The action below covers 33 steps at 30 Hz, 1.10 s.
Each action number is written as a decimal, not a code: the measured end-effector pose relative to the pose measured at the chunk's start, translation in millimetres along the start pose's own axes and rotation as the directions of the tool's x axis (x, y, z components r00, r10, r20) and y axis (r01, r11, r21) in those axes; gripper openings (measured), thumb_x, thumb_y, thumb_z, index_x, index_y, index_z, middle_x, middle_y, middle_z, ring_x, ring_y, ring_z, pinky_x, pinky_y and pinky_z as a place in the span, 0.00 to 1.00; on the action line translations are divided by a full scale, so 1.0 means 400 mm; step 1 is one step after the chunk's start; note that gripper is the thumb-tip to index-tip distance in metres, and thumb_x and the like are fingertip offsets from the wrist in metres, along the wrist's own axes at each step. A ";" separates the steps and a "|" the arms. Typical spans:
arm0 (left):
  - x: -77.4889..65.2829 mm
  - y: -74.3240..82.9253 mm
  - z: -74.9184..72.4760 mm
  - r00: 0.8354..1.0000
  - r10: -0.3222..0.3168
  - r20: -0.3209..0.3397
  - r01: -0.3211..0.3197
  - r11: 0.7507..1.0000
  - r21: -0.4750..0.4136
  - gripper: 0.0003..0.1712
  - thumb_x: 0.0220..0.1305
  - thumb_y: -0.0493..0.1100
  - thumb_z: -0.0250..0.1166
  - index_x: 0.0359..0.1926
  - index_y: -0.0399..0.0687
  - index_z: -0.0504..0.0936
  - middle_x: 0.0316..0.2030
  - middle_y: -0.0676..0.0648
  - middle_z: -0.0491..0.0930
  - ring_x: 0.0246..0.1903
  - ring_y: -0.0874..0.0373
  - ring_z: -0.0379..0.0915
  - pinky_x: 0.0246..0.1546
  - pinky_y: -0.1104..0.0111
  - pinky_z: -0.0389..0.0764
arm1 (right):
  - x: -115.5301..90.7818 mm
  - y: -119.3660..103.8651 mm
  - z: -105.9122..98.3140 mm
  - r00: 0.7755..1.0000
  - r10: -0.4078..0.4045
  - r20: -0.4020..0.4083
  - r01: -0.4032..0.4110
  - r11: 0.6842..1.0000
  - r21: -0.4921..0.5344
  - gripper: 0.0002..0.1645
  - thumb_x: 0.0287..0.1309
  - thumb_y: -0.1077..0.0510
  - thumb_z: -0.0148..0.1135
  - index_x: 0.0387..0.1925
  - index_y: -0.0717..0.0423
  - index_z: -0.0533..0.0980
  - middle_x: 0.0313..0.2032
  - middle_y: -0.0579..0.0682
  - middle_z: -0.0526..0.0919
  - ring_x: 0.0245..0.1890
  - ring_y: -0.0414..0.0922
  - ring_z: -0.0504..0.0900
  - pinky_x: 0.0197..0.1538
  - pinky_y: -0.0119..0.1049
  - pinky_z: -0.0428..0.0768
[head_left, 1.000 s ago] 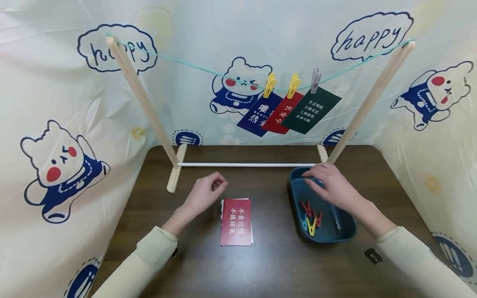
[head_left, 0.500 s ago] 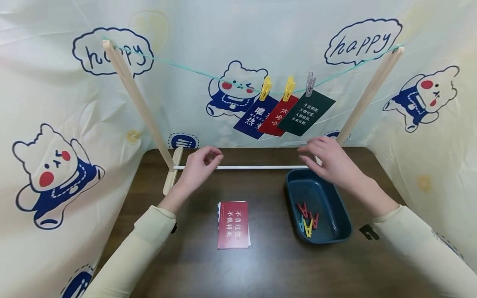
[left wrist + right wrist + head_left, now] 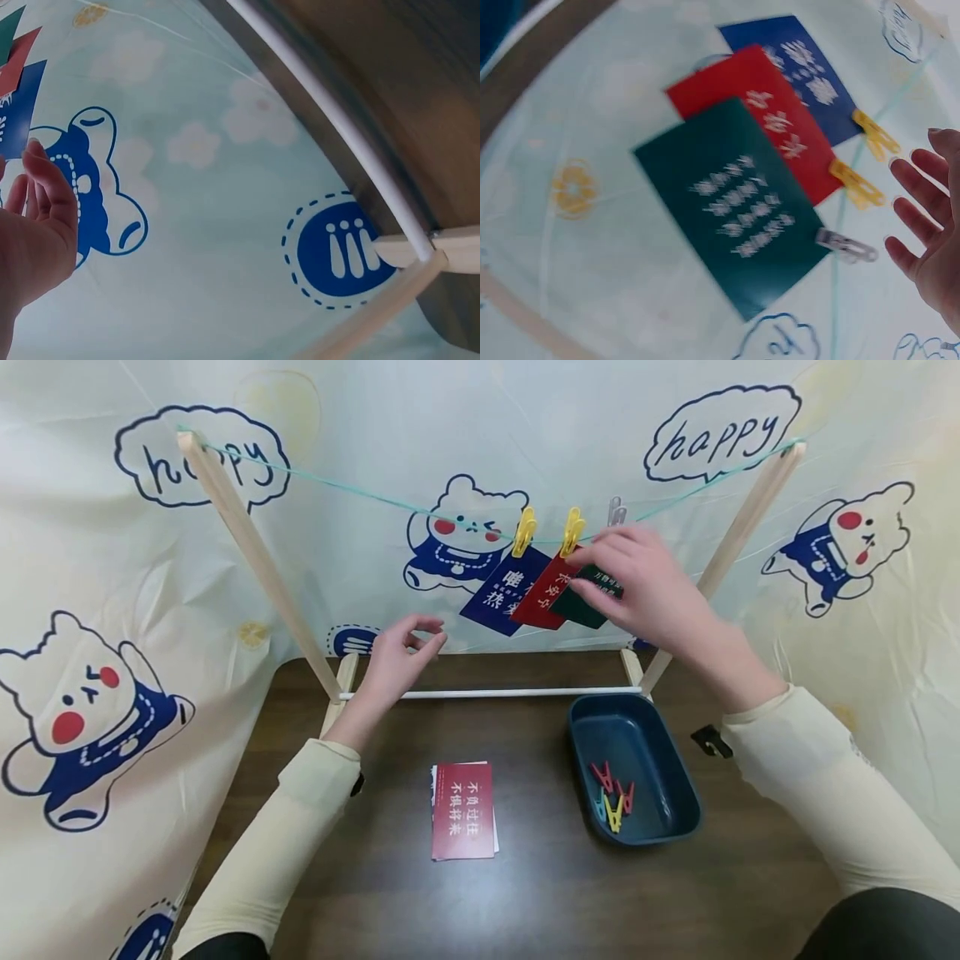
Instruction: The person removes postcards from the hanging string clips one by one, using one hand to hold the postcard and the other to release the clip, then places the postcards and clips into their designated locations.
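Three cards hang from a thin turquoise cord [image 3: 337,485]. The blue card [image 3: 495,597] and the red card [image 3: 542,602] are each clipped by a yellow clothespin [image 3: 573,531]. A grey clothespin [image 3: 846,245] fastens the dark green card [image 3: 727,210]. My right hand [image 3: 652,585], fingers spread and holding nothing, is raised before the green card in the head view. In the right wrist view its fingertips are apart from the clothespins. Lower left, my left hand [image 3: 393,664] hovers with loosely bent fingers and nothing between them, nearest the blue card.
On the brown table lies a stack of cards [image 3: 462,810], a red one on top. A dark blue tray [image 3: 671,777] holds several small clothespins [image 3: 613,814]. Wooden posts [image 3: 255,556] and a white rod [image 3: 480,693] form the cord's frame. A printed curtain hangs behind.
My right hand has risen from above the tray up to the hanging cards. The left hand has also moved up, to above the rod. The cards and tray stay in place.
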<state>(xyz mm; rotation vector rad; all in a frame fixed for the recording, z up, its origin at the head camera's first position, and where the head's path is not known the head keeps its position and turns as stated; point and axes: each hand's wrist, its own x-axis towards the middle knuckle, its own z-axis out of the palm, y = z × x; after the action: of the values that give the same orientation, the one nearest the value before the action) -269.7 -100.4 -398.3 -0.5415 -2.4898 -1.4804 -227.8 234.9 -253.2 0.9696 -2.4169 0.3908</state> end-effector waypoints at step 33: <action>0.109 0.045 0.093 0.997 0.022 0.075 -0.011 0.991 -0.136 0.16 0.75 0.40 0.64 0.59 0.42 0.82 0.53 0.42 0.84 0.33 0.53 0.82 0.35 0.55 0.87 | 0.221 0.003 -0.005 0.921 0.250 0.299 -0.249 0.968 -0.043 0.28 0.73 0.47 0.63 0.66 0.56 0.77 0.63 0.57 0.81 0.76 0.54 0.61 0.79 0.53 0.51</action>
<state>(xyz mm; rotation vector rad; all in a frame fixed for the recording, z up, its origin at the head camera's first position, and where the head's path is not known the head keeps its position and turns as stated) -301.4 -50.9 -386.8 -0.6519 -2.4462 -1.6622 -282.7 187.0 -202.9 0.7649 -2.8339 0.3451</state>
